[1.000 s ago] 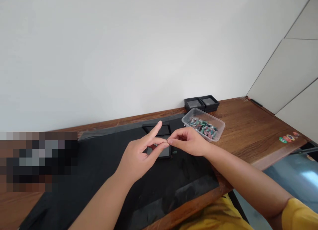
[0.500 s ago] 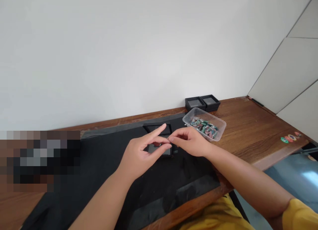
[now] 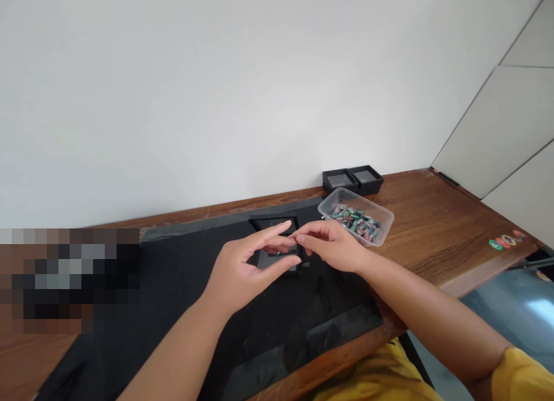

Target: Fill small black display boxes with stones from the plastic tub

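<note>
My left hand [image 3: 244, 262] hovers over a small black box [image 3: 279, 263] on the black mat, thumb and fingers spread apart. A small shiny piece shows beneath its fingers. My right hand [image 3: 331, 245] comes in from the right with thumb and forefinger pinched, its tips meeting the left fingertips. Whatever it pinches is too small or hidden to make out. Behind the left fingers lies a black frame [image 3: 259, 222], partly covered. Just beyond the right hand stands a clear plastic tub [image 3: 383, 231] holding several small green, pink and whitish pieces [image 3: 359, 223].
Black boxes with grey insides [image 3: 340, 180] stand stacked against the white wall [image 3: 216, 101]. The black mat [image 3: 168, 297] covers much of the wooden table [image 3: 424, 233]. Small round coloured stickers [image 3: 504, 242] are near the right edge. A blurred patch hides the far left.
My left thumb has moved away from the left fingers, widening the gap. The right hand stays pinched in nearly the same place. The tub and boxes have not moved.
</note>
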The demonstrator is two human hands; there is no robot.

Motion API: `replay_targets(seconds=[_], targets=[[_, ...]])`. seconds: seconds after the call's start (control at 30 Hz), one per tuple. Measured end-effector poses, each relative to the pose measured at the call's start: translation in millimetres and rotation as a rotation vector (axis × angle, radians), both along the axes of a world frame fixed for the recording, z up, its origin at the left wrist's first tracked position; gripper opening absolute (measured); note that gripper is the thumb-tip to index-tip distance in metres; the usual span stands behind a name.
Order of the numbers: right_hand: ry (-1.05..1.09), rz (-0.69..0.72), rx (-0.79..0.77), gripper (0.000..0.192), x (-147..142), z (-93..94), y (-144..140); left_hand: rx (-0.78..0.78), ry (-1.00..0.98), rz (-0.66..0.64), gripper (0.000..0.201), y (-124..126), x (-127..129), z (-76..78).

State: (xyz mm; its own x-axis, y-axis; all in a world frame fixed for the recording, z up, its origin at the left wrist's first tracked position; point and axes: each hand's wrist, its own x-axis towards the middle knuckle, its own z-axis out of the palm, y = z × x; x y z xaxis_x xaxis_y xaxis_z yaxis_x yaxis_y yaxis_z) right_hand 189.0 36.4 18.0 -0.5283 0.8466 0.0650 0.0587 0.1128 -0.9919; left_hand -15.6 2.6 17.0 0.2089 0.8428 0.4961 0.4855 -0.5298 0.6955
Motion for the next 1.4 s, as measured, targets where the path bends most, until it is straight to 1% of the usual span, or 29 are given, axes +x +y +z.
replay_targets(seconds=[0.2, 0.3, 0.4, 0.5, 0.6, 0.67, 0.83, 0.93, 1.0, 1.07, 1.17, 1.27, 1.33, 1.4], targets=[[-0.016, -0.021, 0.022, 0.026, 0.9, 2.9, -0.3, 0.027, -0.037, 0.029, 0.056, 0.0, -2.5, -9.1], [-0.063, -0.027, 0.029, 0.031, 1.7, 4.1, 0.0, 0.038, -0.056, 0.013, 0.052, -0.3, -4.1, -8.5], [-0.080, -0.038, 0.032, 0.037, 1.2, 3.3, 0.7, 0.015, -0.098, -0.008, 0.047, -0.1, -6.3, -5.8], [-0.092, -0.039, 0.034, 0.043, -0.3, 1.3, 0.8, -0.036, -0.221, -0.065, 0.041, 0.5, -7.4, -3.1], [-0.103, -0.034, 0.042, 0.046, -1.5, 0.1, 0.0, -0.085, -0.420, -0.127, 0.047, 1.9, -6.1, -0.7], [-0.108, -0.030, 0.055, 0.045, -2.1, -0.2, -0.9, -0.133, -0.517, -0.132, 0.051, 3.2, -4.2, 0.8], [-0.074, -0.051, 0.116, 0.037, -4.3, -0.9, -6.0, -0.294, -0.651, -0.129, 0.057, 5.9, 0.5, 4.9], [-0.028, -0.061, 0.174, 0.034, -5.4, -0.5, -11.3, -0.394, -0.706, -0.162, 0.052, 6.6, 0.8, 7.7], [-0.026, -0.058, 0.234, 0.031, -5.5, 0.5, -14.7, -0.470, -0.745, -0.218, 0.045, 6.9, -0.5, 9.3], [-0.049, -0.062, 0.331, 0.028, -5.3, 1.3, -17.3, -0.536, -0.780, -0.274, 0.040, 7.3, -2.2, 10.2], [-0.079, -0.085, 0.517, 0.025, -5.7, 1.1, -19.7, -0.593, -0.818, -0.330, 0.036, 8.0, -4.1, 9.4], [-0.083, -0.124, 0.628, 0.034, -7.8, -1.4, -20.9, -0.643, -0.828, -0.352, 0.036, 8.2, -3.4, 7.2], [-0.077, -0.151, 0.647, 0.042, -10.1, -3.9, -21.5, -0.675, -0.830, -0.355, 0.037, 7.9, -1.8, 6.1], [-0.060, -0.172, 0.621, 0.049, -12.7, -6.4, -22.0, -0.691, -0.832, -0.357, 0.040, 7.2, -0.1, 5.6]])
